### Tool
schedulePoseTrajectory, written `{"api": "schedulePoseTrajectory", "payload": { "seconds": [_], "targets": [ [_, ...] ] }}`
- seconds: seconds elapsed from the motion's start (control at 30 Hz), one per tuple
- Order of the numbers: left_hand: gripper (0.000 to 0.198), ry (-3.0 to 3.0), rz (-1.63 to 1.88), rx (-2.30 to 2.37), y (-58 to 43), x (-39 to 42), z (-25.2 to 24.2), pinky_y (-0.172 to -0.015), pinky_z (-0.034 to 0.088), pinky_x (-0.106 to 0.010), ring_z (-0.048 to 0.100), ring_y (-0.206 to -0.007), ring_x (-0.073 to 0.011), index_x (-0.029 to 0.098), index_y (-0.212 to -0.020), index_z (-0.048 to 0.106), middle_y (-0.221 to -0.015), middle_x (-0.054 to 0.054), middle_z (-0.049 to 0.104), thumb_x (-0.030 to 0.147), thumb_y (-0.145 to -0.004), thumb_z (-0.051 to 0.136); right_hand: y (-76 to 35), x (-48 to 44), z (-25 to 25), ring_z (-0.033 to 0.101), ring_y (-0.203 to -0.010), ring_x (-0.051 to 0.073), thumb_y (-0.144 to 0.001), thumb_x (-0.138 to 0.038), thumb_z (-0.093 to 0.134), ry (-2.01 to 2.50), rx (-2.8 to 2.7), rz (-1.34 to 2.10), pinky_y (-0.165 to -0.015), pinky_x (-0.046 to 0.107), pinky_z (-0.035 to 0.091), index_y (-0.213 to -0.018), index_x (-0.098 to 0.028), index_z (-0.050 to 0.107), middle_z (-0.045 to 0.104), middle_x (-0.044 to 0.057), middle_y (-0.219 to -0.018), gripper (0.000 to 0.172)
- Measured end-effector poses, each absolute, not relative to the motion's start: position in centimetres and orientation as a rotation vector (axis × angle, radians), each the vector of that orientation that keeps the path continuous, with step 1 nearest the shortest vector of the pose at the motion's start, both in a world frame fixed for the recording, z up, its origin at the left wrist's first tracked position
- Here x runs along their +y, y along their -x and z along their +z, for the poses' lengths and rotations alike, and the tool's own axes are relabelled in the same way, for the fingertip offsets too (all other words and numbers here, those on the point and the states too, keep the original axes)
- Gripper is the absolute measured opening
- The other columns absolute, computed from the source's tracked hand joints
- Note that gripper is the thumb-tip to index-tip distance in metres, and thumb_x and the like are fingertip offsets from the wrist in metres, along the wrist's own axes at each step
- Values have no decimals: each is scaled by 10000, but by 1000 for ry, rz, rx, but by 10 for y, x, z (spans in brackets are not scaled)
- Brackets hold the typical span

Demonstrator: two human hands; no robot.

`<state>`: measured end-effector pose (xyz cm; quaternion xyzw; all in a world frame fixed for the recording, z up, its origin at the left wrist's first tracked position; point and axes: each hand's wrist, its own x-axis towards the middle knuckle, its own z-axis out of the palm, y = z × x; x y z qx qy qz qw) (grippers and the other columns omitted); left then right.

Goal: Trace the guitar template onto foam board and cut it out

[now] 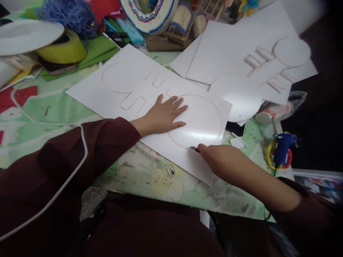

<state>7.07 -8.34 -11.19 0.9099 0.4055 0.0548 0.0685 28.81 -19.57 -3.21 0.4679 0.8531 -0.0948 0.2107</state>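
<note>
A white foam board (160,80) lies slantwise on the table, marked with thin reddish-brown outlines of circles and stepped, tooth-like shapes. My left hand (165,115) is pressed flat on it with fingers spread, partly over the left side of the larger circle. Closed around a small dark blade (195,149), my right hand (221,157) is at the lower edge of that circle. The blade's tip touches or nearly touches the drawn line; its handle is hidden in my fist.
More white boards (222,53) and a cut-out piece with a round end (292,51) lie at back right. A blue glue gun (282,146) rests at right. Yellow tape (64,50) and blue yarn (69,18) are at back left. A white cable (83,142) crosses my left sleeve.
</note>
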Motion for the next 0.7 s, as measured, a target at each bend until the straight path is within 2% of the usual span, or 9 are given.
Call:
{"api": "schedulePoseTrajectory", "payload": {
  "seconds": [0.13,0.23,0.4,0.57,0.7],
  "targets": [
    [665,-2763,150,1211,-71,-84,-110,-1064,28,-581,128,-1394,-299,254,-1444,236,-1542,-104,171,615,-886,258,-321,-185,-30,573,-657,205,-917,-420,381,-1973,2266,-154,-516,268,298,-1001,-178,497,629,93,-804,281],
    [673,-2781,159,1202,-72,-84,-108,-1061,52,-585,143,-1386,-321,220,-1442,251,-1533,-127,188,606,-890,257,-346,-163,-39,579,-697,236,-824,-541,510,-2339,2171,-184,-529,294,346,-982,-159,490,618,123,-827,413],
    [650,-2793,162,1194,-72,-85,-104,-1067,84,-567,159,-1381,-334,198,-1426,296,-1519,-137,226,578,-900,260,-359,-128,-65,539,-517,157,-700,-381,688,-2718,2039,-854,-457,278,392,-849,-196,465,570,17,-670,326],
    [623,-2809,135,1195,-66,-89,-96,-1070,127,-556,170,-1381,-327,200,-1422,299,-1513,-139,240,554,-911,255,-345,-131,-73,448,-426,100,-620,-259,731,-2988,2027,-1418,-394,254,393,-790,-218,424,441,-76,-574,352],
    [617,-2848,181,1184,-63,-91,-68,-1073,110,-578,170,-1385,-315,205,-1435,249,-1523,-133,214,539,-918,273,-340,-151,-59,403,-423,72,-660,-258,693,-3200,2251,-1501,-393,236,378,-803,-226,411,420,-86,-609,318]
  ]
}}
